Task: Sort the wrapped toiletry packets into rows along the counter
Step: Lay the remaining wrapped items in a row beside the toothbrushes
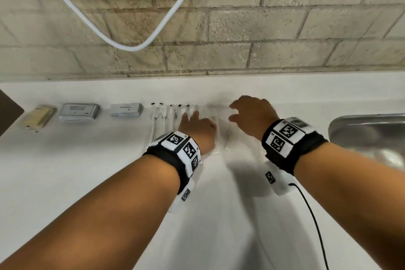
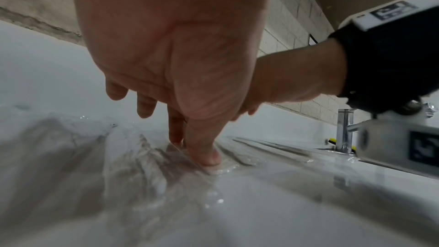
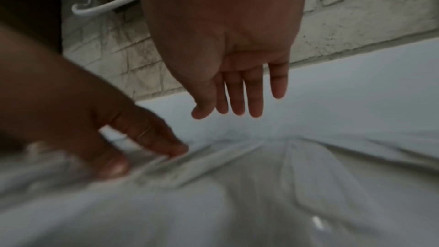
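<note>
Sorted groups line the back of the white counter (image 1: pixel 109 160): a yellow packet (image 1: pixel 37 116), a stack of grey packets (image 1: pixel 79 112), white toothpaste boxes (image 1: pixel 126 109) and a row of long clear-wrapped packets (image 1: pixel 166 116). My left hand (image 1: pixel 192 120) lies on the right end of that clear row. Its straight fingers and thumb (image 2: pixel 204 155) press one clear packet (image 2: pixel 152 159) flat. My right hand (image 1: pixel 245 112) hovers just right of it with fingers (image 3: pixel 237 99) straight and spread, holding nothing. In the right wrist view, blurred clear packets (image 3: pixel 194 164) lie under the left fingertips (image 3: pixel 173 149).
A steel sink (image 1: pixel 368 133) is set into the counter at the right, with a chrome tap (image 2: pixel 344 131) behind it. A white cable (image 1: pixel 131 46) loops down the stone-tile wall. A dark brown edge (image 1: pixel 8 109) juts in at the far left.
</note>
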A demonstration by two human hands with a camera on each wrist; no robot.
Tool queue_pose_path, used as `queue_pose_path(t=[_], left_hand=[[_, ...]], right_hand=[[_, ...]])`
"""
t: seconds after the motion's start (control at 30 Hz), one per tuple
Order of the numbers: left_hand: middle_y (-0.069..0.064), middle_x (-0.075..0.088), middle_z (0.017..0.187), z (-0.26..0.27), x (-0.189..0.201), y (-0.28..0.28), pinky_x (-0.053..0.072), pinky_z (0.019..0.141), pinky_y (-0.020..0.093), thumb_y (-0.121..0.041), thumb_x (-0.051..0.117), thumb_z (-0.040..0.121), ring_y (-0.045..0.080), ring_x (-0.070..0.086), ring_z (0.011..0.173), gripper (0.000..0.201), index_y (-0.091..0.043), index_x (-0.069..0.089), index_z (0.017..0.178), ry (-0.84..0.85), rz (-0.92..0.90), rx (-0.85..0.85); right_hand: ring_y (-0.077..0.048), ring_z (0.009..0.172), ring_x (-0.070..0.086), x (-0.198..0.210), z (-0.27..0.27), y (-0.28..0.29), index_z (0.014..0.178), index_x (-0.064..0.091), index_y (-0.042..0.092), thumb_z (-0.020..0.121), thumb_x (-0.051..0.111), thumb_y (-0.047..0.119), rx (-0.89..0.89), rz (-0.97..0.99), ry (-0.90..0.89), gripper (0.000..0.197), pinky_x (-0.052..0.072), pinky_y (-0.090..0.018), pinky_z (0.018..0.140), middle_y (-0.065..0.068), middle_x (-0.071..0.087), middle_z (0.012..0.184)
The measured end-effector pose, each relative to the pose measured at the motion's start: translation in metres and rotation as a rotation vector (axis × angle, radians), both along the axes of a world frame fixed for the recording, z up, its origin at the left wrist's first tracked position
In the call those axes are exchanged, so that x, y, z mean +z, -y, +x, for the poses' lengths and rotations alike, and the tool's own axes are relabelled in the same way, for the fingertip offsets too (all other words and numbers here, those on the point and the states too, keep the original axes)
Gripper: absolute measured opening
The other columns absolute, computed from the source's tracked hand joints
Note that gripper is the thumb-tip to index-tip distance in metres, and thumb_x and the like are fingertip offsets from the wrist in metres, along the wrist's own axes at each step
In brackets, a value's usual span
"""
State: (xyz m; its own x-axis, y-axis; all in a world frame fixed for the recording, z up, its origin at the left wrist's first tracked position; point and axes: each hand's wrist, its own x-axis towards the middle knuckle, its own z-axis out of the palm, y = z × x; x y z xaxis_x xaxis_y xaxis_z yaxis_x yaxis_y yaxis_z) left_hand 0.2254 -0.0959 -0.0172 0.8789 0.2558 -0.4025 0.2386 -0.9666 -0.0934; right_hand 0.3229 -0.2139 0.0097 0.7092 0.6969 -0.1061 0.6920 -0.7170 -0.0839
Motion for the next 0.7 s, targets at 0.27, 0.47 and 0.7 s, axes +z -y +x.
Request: queue_pose_path(t=[0.27,0.47,0.7], left_hand=[[0.0,0.019,0.159,-0.004,0.001,-0.002,-0.001,0.117,0.053,-0.048,0.046,0.093,0.035,-0.004,0.148,0.064,-0.026,0.025,0.15,0.024,-0.016,-0.031],[0.002,0.014,0.161,-0.009,0.0,0.002,-0.004,0.116,0.056,-0.053,0.044,0.092,0.034,-0.006,0.148,0.071,-0.021,0.022,0.151,0.032,0.001,-0.015],[0.001,0.013,0.161,-0.007,0.001,0.004,-0.005,0.115,0.06,-0.05,0.042,0.094,0.034,-0.006,0.148,0.068,-0.022,0.02,0.152,-0.034,0.0,0.009]], right_hand=[[-0.02,0.144,0.028,-0.014,-0.02,0.013,0.15,0.03,0.021,0.088,0.064,0.035,0.105,-0.051,-0.267,0.072,0.022,-0.031,0.114,0.003,0.025,0.158],[-0.024,0.131,0.045,-0.015,-0.013,0.016,0.141,0.045,0.027,0.083,0.066,0.044,0.082,-0.163,-0.223,0.063,0.037,-0.038,0.108,0.0,0.05,0.143],[-0.022,0.14,0.035,-0.017,-0.01,0.015,0.146,0.036,0.034,0.088,0.06,0.045,0.097,-0.167,-0.23,0.064,0.031,-0.038,0.113,0.009,0.032,0.155]])
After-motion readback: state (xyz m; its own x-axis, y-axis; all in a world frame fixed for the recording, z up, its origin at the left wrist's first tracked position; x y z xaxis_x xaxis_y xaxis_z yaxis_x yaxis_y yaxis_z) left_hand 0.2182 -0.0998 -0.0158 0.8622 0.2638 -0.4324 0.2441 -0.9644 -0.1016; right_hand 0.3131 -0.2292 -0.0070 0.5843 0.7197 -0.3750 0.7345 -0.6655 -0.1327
